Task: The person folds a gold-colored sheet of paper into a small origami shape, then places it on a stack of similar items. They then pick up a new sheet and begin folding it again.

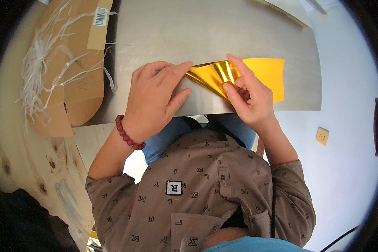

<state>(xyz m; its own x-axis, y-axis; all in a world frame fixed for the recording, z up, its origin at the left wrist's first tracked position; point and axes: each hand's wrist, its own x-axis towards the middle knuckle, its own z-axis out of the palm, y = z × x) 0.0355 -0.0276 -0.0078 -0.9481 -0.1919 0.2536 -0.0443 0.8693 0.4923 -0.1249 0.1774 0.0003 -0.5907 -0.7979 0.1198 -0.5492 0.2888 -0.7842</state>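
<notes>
Gold foil sheet [262, 75] lay at the upper middle of the frame on a grey metal tabletop [206, 33]. The right hand [248, 94] pinched its folded edge between thumb and fingers; the left hand [155, 92] pressed fingertips on the foil's left tip. A cardboard box [71, 75] with white plastic strips [42, 54] sat at upper left.

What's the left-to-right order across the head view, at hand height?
Cardboard box with white strips → left hand → gold foil sheet, pinched by the right hand → pale floor.
</notes>
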